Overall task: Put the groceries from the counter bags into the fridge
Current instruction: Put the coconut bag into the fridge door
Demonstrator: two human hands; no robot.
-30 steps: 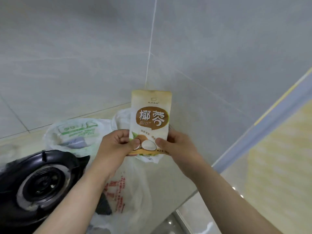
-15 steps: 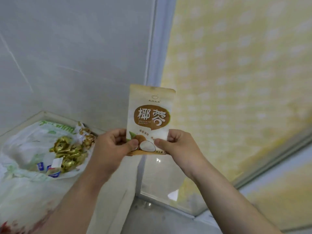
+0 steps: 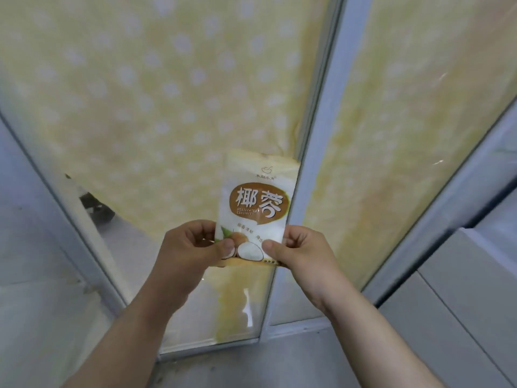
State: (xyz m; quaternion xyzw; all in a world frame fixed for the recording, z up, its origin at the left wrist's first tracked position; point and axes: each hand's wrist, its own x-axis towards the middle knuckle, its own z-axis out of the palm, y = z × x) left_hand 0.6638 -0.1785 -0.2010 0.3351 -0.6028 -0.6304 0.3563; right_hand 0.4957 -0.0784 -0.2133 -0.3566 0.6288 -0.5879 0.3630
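A white and tan pouch of desiccated coconut (image 3: 258, 203) with a brown oval label stands upright in front of me, held by both hands. My left hand (image 3: 190, 247) pinches its lower left corner, thumb on the front. My right hand (image 3: 300, 252) pinches the lower right corner the same way. The counter bags and the fridge's inside are out of sight.
Behind the pouch are glass sliding doors with pale blue-grey frames (image 3: 321, 152), covered by a yellow dotted curtain (image 3: 156, 88). A grey panel, possibly an appliance (image 3: 458, 317), stands at the lower right. The grey floor (image 3: 251, 365) runs below the door track.
My view has swung right, away from the stove and the counter bags, which left the frame. The glass doors now fill it. Both hands keep the same hold on the pouch.
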